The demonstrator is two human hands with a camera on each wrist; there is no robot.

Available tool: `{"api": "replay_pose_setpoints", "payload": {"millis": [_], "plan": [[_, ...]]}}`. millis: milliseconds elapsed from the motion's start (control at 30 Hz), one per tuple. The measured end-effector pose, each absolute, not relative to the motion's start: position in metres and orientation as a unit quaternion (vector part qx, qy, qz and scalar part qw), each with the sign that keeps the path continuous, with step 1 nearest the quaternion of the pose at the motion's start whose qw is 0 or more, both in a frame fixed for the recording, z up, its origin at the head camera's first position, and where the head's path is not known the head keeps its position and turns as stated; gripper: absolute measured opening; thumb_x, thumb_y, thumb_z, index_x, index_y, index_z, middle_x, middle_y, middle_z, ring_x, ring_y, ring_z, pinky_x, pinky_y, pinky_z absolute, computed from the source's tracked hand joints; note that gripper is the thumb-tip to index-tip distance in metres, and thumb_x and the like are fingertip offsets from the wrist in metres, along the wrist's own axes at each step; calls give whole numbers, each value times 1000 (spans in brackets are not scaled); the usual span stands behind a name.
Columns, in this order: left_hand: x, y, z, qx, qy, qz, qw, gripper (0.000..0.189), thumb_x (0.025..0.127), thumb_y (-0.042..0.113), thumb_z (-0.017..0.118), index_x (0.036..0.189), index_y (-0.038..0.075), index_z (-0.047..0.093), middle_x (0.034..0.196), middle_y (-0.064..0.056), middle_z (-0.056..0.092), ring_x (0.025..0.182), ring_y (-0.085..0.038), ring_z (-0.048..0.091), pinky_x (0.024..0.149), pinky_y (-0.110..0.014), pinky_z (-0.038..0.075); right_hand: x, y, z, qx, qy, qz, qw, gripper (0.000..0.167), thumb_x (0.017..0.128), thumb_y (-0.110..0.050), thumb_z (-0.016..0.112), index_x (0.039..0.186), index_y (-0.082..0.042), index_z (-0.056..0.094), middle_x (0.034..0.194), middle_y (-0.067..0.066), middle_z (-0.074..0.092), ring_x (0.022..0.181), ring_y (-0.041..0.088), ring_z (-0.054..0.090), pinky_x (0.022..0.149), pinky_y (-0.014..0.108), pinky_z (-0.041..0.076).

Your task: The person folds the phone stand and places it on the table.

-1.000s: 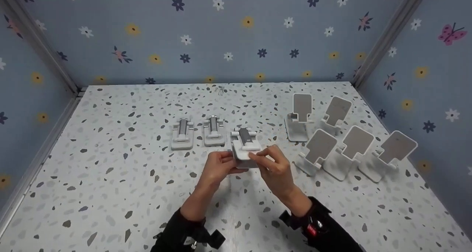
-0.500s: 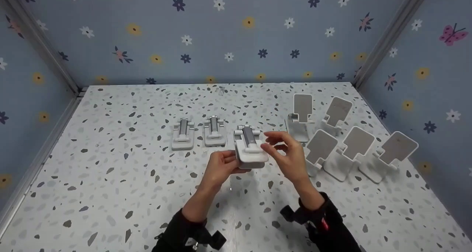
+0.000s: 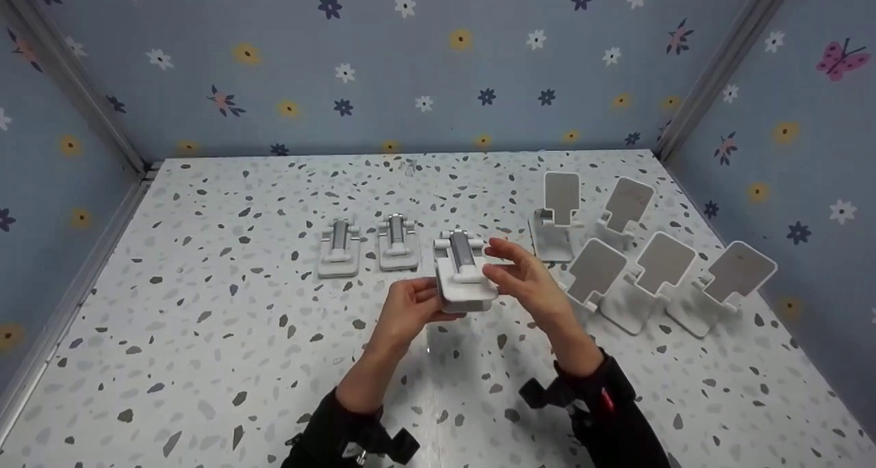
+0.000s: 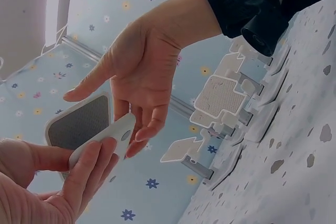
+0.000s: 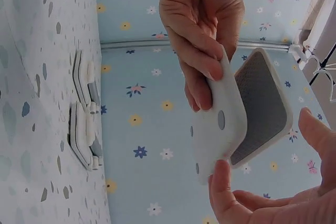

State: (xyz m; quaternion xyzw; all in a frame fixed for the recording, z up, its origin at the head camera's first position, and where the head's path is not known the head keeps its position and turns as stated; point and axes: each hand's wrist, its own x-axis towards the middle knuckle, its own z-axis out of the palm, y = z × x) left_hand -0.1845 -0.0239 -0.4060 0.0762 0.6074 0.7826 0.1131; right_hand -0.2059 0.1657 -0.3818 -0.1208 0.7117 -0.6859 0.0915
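Observation:
My left hand [image 3: 410,307] pinches a white phone stand [image 3: 467,289] off the table, thumb and fingers on either side of its base [image 4: 107,136]. The stand is partly unfolded: in the right wrist view, its cradle with a grey pad [image 5: 262,108] angles away from the base. At the stand's right side is my right hand [image 3: 537,290], thumb held apart from it. One fingertip [image 5: 222,170] of that hand appears to touch the base's edge in the right wrist view. Two folded phone stands, a left one [image 3: 339,249] and a right one [image 3: 397,243], lie left of the held one.
Several unfolded phone stands, one of them a front stand [image 3: 662,266], stand upright at the right, close to my right hand. The speckled table [image 3: 205,345] ends at a flowered back wall [image 3: 424,64] and side walls.
My right hand has released its pinch on the stand's front edge and moved right and up to its side, fingers spreading. The held stand has shifted slightly right; my left hand keeps its grip.

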Motion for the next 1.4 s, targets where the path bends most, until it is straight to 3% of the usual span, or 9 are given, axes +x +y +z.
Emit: {"api": "replay_pose_setpoints", "payload": {"millis": [200,367,700,867,1067,1400], "plan": [[-183,-25,-404,88,600,787,114,34,85,-8,47,117,-19,43,105,-32,55,87,-31,62,71,-34,53,-208,167,-385,-122,667,-710,189,67,85,-12,60,134,11,21,124,25,39,90,19,55,66,24,51],[-184,-27,-402,85,608,781,112,34,86,-7,48,117,-18,44,106,-31,55,89,-30,61,71,-33,53,-208,167,-386,-143,620,-735,235,66,81,-6,62,130,16,22,111,18,52,87,22,58,65,27,52],[-179,-32,-390,80,612,781,96,35,96,10,38,119,-16,44,101,-26,59,85,-24,63,76,-31,52,-209,168,-385,-128,610,-750,219,61,83,-1,58,129,17,23,101,13,58,84,20,59,63,25,52],[-178,-33,-388,72,617,778,95,42,94,20,45,118,-15,46,99,-23,60,81,-23,63,74,-31,52,-209,168,-387,-131,616,-748,209,60,82,-2,59,129,16,25,101,14,57,84,20,59,63,25,52],[-180,-31,-392,67,632,767,90,48,85,12,59,121,-16,42,106,-28,57,85,-25,62,73,-31,53,-209,167,-388,-139,628,-739,198,59,82,-2,60,128,15,29,105,17,56,85,22,59,64,26,52],[-180,-30,-395,54,633,768,78,42,82,0,60,118,-16,45,99,-28,59,81,-25,63,71,-31,53,-207,161,-392,-139,665,-715,164,60,78,2,64,128,13,33,105,19,57,80,20,60,59,24,51]]}}
